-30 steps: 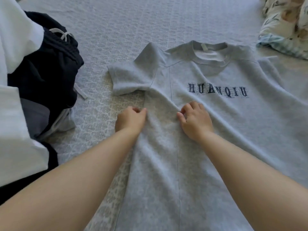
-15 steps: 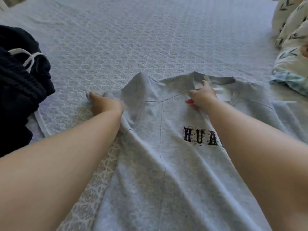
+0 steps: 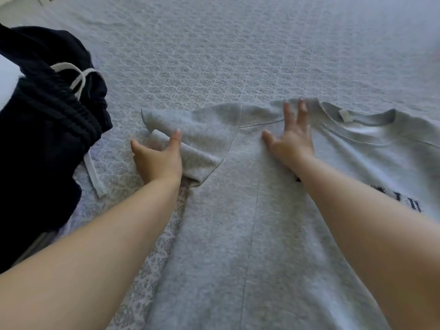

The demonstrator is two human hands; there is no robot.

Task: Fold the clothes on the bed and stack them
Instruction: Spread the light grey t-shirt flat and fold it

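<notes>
A light grey T-shirt lies front up on the bed, its collar toward the upper right and dark lettering at the right edge. My left hand holds the hem of the shirt's left sleeve between thumb and fingers, with the hem rolled up off the bedspread. My right hand lies flat with spread fingers on the shoulder, next to the sleeve seam and left of the collar.
A heap of black clothes with a white drawstring lies at the left, close to the sleeve. A white garment shows at the far left edge. The patterned grey bedspread stretches beyond the shirt.
My right hand slid from the collar to the shoulder and flattened out. My left hand took the sleeve's hem and turned it up. The view has shifted left.
</notes>
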